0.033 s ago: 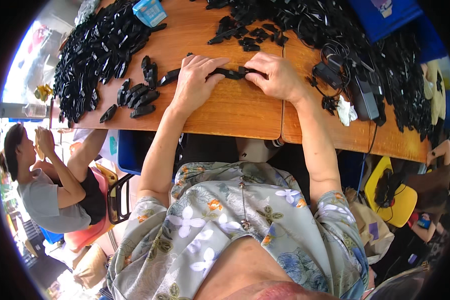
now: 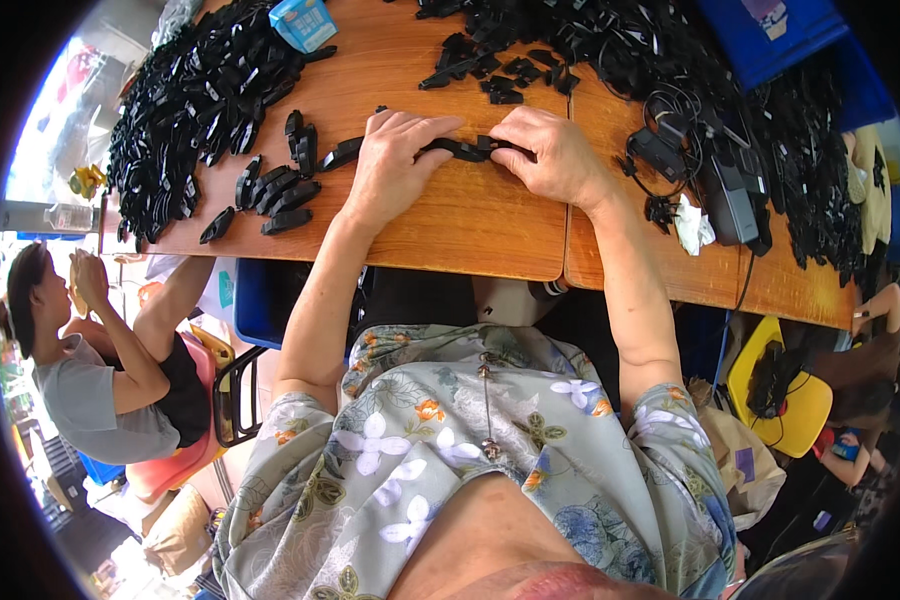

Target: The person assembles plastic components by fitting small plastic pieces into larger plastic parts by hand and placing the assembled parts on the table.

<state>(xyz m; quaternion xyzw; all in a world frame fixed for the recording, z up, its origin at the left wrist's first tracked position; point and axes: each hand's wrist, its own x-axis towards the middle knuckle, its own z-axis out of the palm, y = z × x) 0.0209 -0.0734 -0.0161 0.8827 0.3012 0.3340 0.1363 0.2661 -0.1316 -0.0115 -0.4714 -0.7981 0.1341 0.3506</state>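
Observation:
My left hand (image 2: 385, 165) is closed around a slim, curved black part (image 2: 460, 148) above the wooden table. The fingers and thumb of my right hand (image 2: 550, 158) pinch its right end. Some of the part lies hidden under my fingers, and its exact kind cannot be made out. A black end (image 2: 342, 152) sticks out left of my left hand; whether it belongs to the same part is unclear. Just left of that hand lies a small group of black plastic pieces (image 2: 278, 190), several side by side.
A large heap of black pieces (image 2: 170, 120) covers the table's left. Loose black parts (image 2: 505, 72) lie beyond my hands. To the right are a cabled grey-black device (image 2: 732, 200), crumpled tissue (image 2: 692, 224) and a blue bin (image 2: 770, 40). A blue carton (image 2: 303, 24) stands far left; a person (image 2: 105, 390) sits left.

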